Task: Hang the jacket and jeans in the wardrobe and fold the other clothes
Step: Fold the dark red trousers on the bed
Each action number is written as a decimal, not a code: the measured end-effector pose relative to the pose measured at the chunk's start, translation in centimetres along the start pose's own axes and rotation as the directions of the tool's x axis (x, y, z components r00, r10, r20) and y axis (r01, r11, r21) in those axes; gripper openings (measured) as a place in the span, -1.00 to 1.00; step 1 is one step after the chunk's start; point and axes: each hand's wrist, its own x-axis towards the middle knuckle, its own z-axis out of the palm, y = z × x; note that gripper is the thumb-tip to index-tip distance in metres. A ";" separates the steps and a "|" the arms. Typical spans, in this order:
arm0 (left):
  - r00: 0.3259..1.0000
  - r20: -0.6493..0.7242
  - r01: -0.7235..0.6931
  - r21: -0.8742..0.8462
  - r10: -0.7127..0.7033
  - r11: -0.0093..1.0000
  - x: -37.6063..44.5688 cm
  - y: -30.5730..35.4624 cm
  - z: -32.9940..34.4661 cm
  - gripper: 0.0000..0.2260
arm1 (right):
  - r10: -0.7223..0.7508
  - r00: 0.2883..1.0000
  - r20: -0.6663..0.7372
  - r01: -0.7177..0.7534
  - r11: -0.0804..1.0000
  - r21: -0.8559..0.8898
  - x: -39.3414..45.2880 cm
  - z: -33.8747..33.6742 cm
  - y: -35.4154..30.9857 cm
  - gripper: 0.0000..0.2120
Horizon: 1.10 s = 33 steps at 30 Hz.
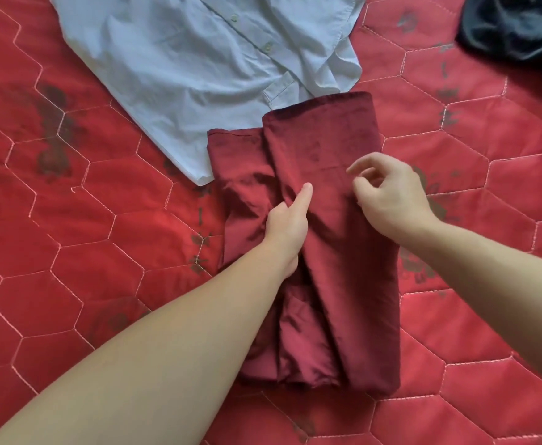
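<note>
Closest in, two bare forearms reach up from the bottom of the frame over a red quilted bedspread (70, 252) stitched in pale hexagons with dark flower prints. Between them, in the centre, lies a dark maroon garment of smooth woven cloth (327, 268), folded lengthwise into a long narrow strip that runs from lower centre-right up toward the middle of the frame, its right-hand panel lapped over the left.

The left hand (287, 226) lies on the maroon garment near its middle, thumb stretched out along a crease. Its other fingers are tucked under a fold of the cloth, so I cannot tell how far they curl or whether they grip it.

The right hand (391, 197), just right of centre, sits over the lapped panel with its fingers loosely bent and spread apart, nothing held between them. Whether the fingertips touch the cloth I cannot tell.

Farther off, across the upper centre and upper left, a pale blue buttoned shirt (183, 75) lies spread and wrinkled, buttons and a chest pocket showing. The top edge of the maroon garment overlaps its lower hem.

In the upper right corner sits a crumpled heap of dark navy fabric (516, 27), well apart from the hands.
</note>
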 end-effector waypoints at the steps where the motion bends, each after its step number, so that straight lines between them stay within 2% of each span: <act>1: 0.999 0.035 -0.011 0.002 0.011 1.000 -0.3 0.0 -0.3 -0.45 | -0.038 0.999 -0.012 0.037 0.999 -0.013 -1.0 0.1 0.4 -0.87; 4: 0.997 0.078 0.005 0.104 -0.013 0.995 -1.4 -0.2 -1.2 -0.48 | -0.165 0.986 -0.009 0.164 0.985 -0.053 -4.2 0.6 1.5 -0.97; 7: 0.997 0.068 -0.047 0.248 0.031 0.968 -3.0 -0.6 -1.9 -0.71 | -0.284 0.955 0.089 0.292 0.950 -0.106 -8.2 1.0 2.2 -0.87; 10: 0.992 0.080 -0.115 0.205 0.101 0.972 -4.7 -0.8 -2.2 -0.90 | -0.302 0.937 0.178 0.331 0.929 -0.167 -12.4 0.9 2.9 -0.73; 11: 0.989 0.059 -0.144 0.207 0.135 0.968 -5.3 -0.8 -2.3 -0.90 | -0.285 0.935 0.209 0.326 0.924 -0.200 -13.7 0.8 3.3 -0.69; 13: 0.969 -0.014 -0.229 0.335 0.248 0.914 -6.5 -1.1 -2.8 -0.74 | -0.232 0.929 0.287 0.315 0.904 -0.289 -16.2 0.6 4.2 -0.63; 15: 0.913 -0.024 -0.335 0.525 0.407 0.783 -8.1 -1.7 -4.0 -0.64 | -0.150 0.917 0.369 0.300 0.870 -0.392 -18.2 0.4 4.9 -0.59; 16: 0.867 0.044 -0.408 0.635 0.496 0.656 -9.0 -2.2 -4.8 -0.65 | -0.107 0.911 0.398 0.290 0.853 -0.434 -19.0 0.4 5.1 -0.56; 18: 0.765 0.247 -0.509 0.797 0.595 0.324 -11.0 -3.3 -6.4 -0.72 | -0.047 0.908 0.417 0.263 0.839 -0.477 -19.8 0.6 5.2 -0.57; 19: 0.735 0.312 -0.521 0.828 0.602 0.207 -11.7 -3.8 -7.2 -0.75 | -0.037 0.909 0.414 0.249 0.845 -0.473 -20.0 0.8 5.2 -0.62; 20: 0.730 0.333 -0.508 0.849 0.597 0.147 -12.3 -4.3 -7.9 -0.78 | -0.031 0.912 0.408 0.234 0.858 -0.458 -20.0 0.9 5.1 -0.68; 23: 0.778 0.251 -0.406 0.900 0.576 0.156 -13.2 -5.6 -9.7 -0.79 | -0.064 0.926 0.373 0.216 0.899 -0.381 -20.0 1.5 4.5 -0.76; 25: 0.844 0.227 -0.351 0.919 0.485 0.181 -13.5 -6.4 -10.7 -0.76 | -0.140 0.924 0.355 0.254 0.921 -0.297 -20.4 2.1 3.8 -0.73; 27: 0.884 0.275 -0.363 0.913 0.377 0.185 -13.7 -7.1 -11.4 -0.75 | -0.183 0.908 0.376 0.283 0.931 -0.231 -20.8 2.8 3.2 -0.74; 30: 0.897 0.330 -0.381 0.915 0.295 0.135 -14.3 -8.1 -11.8 -0.73 | -0.137 0.880 0.454 0.267 0.934 -0.237 -21.2 3.5 3.3 -0.79; 33: 0.891 0.287 -0.378 0.898 0.353 0.225 -14.5 -8.1 -11.7 -0.80 | -0.045 0.858 0.513 0.252 0.905 -0.343 -21.4 3.5 3.7 -0.85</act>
